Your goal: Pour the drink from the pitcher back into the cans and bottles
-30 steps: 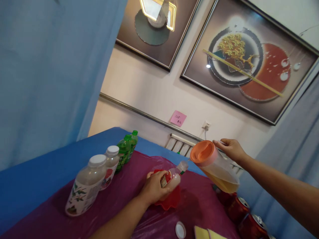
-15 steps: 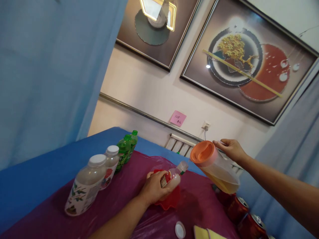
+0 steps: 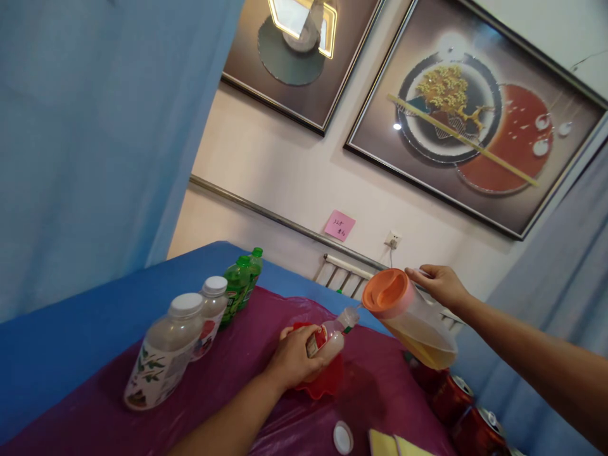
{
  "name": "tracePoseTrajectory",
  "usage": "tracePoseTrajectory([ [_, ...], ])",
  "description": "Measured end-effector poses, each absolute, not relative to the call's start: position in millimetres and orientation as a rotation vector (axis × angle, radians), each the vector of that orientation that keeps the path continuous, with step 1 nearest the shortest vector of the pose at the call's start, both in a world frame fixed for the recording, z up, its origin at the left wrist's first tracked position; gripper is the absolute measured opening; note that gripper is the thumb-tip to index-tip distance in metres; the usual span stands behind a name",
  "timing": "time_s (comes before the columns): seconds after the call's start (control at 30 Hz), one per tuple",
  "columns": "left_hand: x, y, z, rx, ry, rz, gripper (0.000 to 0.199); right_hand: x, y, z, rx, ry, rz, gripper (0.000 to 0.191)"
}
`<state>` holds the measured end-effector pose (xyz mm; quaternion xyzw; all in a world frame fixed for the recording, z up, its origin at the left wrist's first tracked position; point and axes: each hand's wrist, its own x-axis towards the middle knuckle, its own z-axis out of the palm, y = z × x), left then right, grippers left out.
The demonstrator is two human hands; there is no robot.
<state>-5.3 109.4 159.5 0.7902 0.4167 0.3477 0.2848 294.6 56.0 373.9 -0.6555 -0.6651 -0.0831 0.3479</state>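
Observation:
My left hand (image 3: 297, 356) is wrapped round a clear bottle (image 3: 329, 342) with a red label, tilted so its uncapped mouth points up to the right. Beneath it sits a red scalloped bowl (image 3: 327, 383), partly hidden by the hand and bottle. My right hand (image 3: 441, 286) grips the handle of a clear pitcher (image 3: 422, 326) with an orange lid, tipped to the left and holding some yellowish liquid. The lid's spout is right beside the bottle mouth, where a thin stream seems to run. A white cap (image 3: 342, 438) lies on the purple cover.
Two white-capped bottles (image 3: 161, 354) and two green bottles (image 3: 236, 288) stand at the left. Several red cans (image 3: 451, 396) line the right side. A yellow cloth (image 3: 396, 444) lies at the front on the purple sheet (image 3: 266, 405). Blue curtains (image 3: 95, 139) hang at both sides.
Almost nothing differs: both hands, the bottle and the pitcher keep their places. The view has shifted very slightly.

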Motion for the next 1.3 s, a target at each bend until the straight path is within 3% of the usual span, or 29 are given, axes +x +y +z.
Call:
tracePoseTrajectory([
  [1.3, -5.8, 107.0, 160.6, 2.155, 1.113, 0.971, 0.048, 296.3, 55.7, 373.5, -1.711, -1.734, -0.217, 0.062],
])
